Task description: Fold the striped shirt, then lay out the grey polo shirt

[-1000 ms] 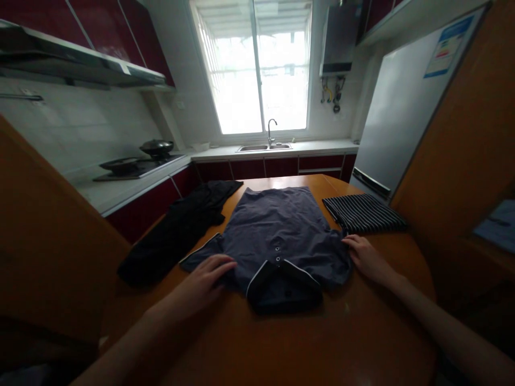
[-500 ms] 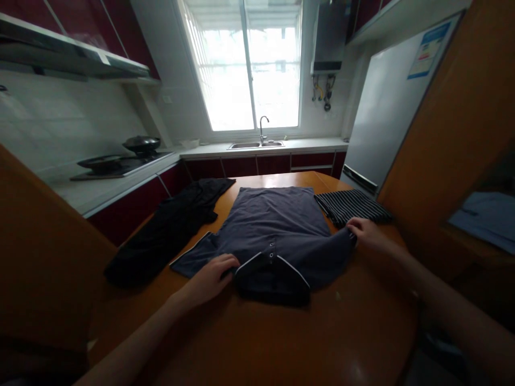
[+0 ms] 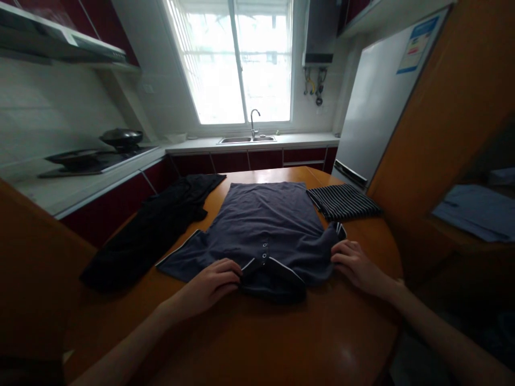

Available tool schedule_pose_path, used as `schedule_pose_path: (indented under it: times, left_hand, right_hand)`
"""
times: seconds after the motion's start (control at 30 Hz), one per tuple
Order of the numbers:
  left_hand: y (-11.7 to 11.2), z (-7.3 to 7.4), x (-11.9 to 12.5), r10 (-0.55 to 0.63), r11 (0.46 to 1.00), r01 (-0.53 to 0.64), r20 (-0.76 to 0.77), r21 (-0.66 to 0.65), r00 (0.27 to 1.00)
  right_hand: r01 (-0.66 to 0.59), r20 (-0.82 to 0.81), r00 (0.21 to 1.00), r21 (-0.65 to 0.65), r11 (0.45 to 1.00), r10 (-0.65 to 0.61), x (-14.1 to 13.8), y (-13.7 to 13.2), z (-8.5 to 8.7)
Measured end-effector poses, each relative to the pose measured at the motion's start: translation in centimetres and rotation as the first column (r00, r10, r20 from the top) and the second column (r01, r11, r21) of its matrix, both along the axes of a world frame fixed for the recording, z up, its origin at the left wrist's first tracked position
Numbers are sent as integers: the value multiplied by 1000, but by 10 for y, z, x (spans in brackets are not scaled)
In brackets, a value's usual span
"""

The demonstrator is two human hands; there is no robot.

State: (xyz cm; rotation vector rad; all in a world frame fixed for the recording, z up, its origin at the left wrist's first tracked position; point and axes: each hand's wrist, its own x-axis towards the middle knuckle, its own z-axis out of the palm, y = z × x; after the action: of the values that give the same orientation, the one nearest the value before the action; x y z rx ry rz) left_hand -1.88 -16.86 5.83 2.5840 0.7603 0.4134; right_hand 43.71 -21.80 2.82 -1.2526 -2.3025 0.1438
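A dark blue-grey polo shirt (image 3: 267, 214) lies spread front up, its white-edged collar toward me and its hem toward the window. My left hand (image 3: 219, 281) is closed on the left side of the collar, fingertips partly hidden against the cloth. At the shirt's right shoulder edge, just below the striped sleeve cuff, my right hand (image 3: 354, 262) pinches the fabric. The right sleeve is bunched and folded upward, while the left sleeve lies out flat.
The shirt rests on a round-edged wooden table (image 3: 257, 343). Black clothing (image 3: 148, 225) lies to the left, and a folded black-and-white striped garment (image 3: 344, 201) sits at the back right. Beyond are a counter with a sink (image 3: 247, 140), a stove (image 3: 100, 161) and a fridge (image 3: 386, 102).
My right hand has moved from the sleeve's cuff down toward the shoulder edge, and the cuff now shows folded up. My left hand stays by the collar. The view has shifted slightly.
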Motion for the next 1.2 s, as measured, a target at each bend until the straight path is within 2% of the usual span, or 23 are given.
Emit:
schedule_pose_path:
  times: [0.07,0.13,0.23,0.27,0.3,0.37,0.4,0.43,0.5,0.6,0.67,0.77,0.87,0.9,0.97,1.03,1.1,1.2]
  left_hand:
    - [-1,7,-5,18,993,-7,98,-114,995]
    - [-6,17,-11,-24,965,56,127,-255,992]
    - [-11,31,-17,-143,883,140,27,-447,989]
    - [-10,34,-18,-136,875,111,-20,-471,990]
    - [-6,35,-20,-88,885,50,-61,-463,994]
    - [9,32,-24,105,922,-130,-87,-364,991]
    - [20,28,-28,215,930,-226,-68,-289,974]
    - [33,23,-33,317,925,-317,-32,-210,948]
    - [60,12,-48,466,884,-462,44,-72,884]
    - [92,-6,-73,620,784,-621,39,11,784]
    - [102,-17,-87,674,739,-674,8,13,739]
    - [103,-28,-99,687,726,-687,13,21,727]
    - [100,-32,-101,684,729,-685,25,10,729]
    - [100,-32,-100,683,731,-683,24,5,730]
    - [101,-33,-98,679,733,-680,19,13,734]
    - [101,-34,-97,674,738,-674,17,38,739]
    - [102,-34,-96,670,740,-669,12,70,742]
    - [101,-35,-96,666,743,-662,-10,100,746]
  right_hand:
    - [-39,-104,994,-87,995,30,-2,-9,15]
    - [-122,-190,979,-248,961,76,0,-20,32]
    - [-257,-249,958,-519,815,143,9,-26,47]
    - [-244,-272,957,-551,798,105,13,-24,47]
    - [-182,-299,954,-541,821,15,19,-19,45]
    - [100,-364,890,-433,896,-275,30,-3,33]
    - [268,-388,824,-377,887,-413,35,7,25]
    - [394,-390,766,-343,853,-511,39,17,16]
    - [468,-353,729,-369,803,-587,44,34,0]
    - [361,-326,762,-504,784,-560,43,44,-12]
    - [283,-316,779,-594,753,-541,41,41,-9]
    - [80,-316,842,-728,681,-437,42,26,6]
    - [-117,-393,861,-769,628,-322,45,11,19]
    - [-147,-425,851,-756,638,-309,45,8,20]
    - [-175,-508,808,-691,702,-299,41,2,18]
    - [-212,-603,753,-602,770,-264,32,-2,11]
    - [-247,-663,716,-535,808,-220,20,-6,2]
    - [-174,-637,749,-455,873,-183,3,-7,-6]
